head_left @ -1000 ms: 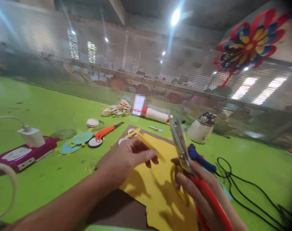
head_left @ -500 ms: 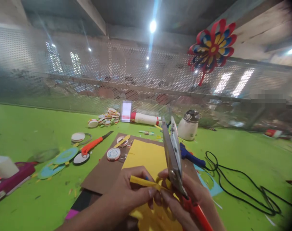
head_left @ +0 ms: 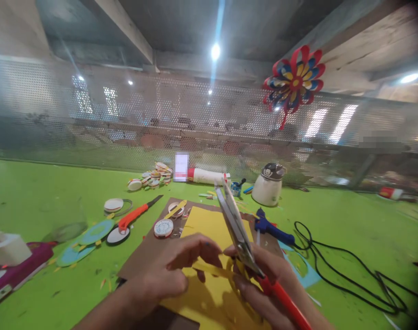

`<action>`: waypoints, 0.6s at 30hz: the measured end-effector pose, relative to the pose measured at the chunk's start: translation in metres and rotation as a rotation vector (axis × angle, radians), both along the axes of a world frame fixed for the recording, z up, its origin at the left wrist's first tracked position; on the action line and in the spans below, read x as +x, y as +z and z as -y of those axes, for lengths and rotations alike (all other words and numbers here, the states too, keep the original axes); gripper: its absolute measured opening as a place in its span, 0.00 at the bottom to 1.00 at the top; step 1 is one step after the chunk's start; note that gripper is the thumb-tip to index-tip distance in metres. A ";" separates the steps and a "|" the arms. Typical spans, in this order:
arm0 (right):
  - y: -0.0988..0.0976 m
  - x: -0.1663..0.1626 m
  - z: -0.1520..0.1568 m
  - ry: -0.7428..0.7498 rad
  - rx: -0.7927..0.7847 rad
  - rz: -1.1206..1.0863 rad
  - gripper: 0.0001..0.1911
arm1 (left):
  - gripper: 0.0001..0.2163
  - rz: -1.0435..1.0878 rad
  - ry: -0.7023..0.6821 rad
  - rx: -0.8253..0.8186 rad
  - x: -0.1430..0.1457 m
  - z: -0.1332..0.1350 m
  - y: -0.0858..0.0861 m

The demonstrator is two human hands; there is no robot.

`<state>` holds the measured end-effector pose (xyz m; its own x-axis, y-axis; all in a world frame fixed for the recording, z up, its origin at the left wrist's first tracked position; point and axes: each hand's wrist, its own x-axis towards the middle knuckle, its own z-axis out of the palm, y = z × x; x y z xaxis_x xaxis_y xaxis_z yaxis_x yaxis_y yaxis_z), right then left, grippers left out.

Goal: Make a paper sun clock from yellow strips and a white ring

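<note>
My right hand (head_left: 274, 279) is closed around a pair of red-handled scissors (head_left: 234, 220), whose blades point up and away. Its thumb and fingertips also pinch a curled yellow paper strip (head_left: 214, 269). My left hand (head_left: 174, 266) is beside the strip's free end, with thumb and fingers apart and curved. Beneath both hands lies a yellow sheet (head_left: 202, 224) on a brown board (head_left: 140, 252). Part of the strip is hidden behind the right fingers.
To the right are a blue glue gun (head_left: 274, 230) with a black cord and a white penguin-like jug (head_left: 268, 185). An orange-handled knife (head_left: 136, 214), blue paper rings (head_left: 95, 231) and a purple power strip (head_left: 23, 275) lie left. A phone (head_left: 181, 167) stands behind.
My left thumb and fingers have parted and let go of the yellow strip, drawing slightly left. The right hand still holds the strip and scissors. The blades tilt further left.
</note>
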<state>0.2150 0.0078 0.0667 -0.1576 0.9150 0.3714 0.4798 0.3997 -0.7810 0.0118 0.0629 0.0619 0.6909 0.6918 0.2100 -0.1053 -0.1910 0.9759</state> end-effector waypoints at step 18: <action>-0.012 -0.001 -0.008 0.178 -0.039 -0.018 0.20 | 0.08 -0.202 0.108 -0.177 0.023 0.012 -0.008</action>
<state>0.2138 0.0156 0.0544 -0.3119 0.8872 0.3401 0.3898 0.4459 -0.8057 0.0348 0.0510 0.0535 0.6266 0.7774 -0.0548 0.1063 -0.0156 0.9942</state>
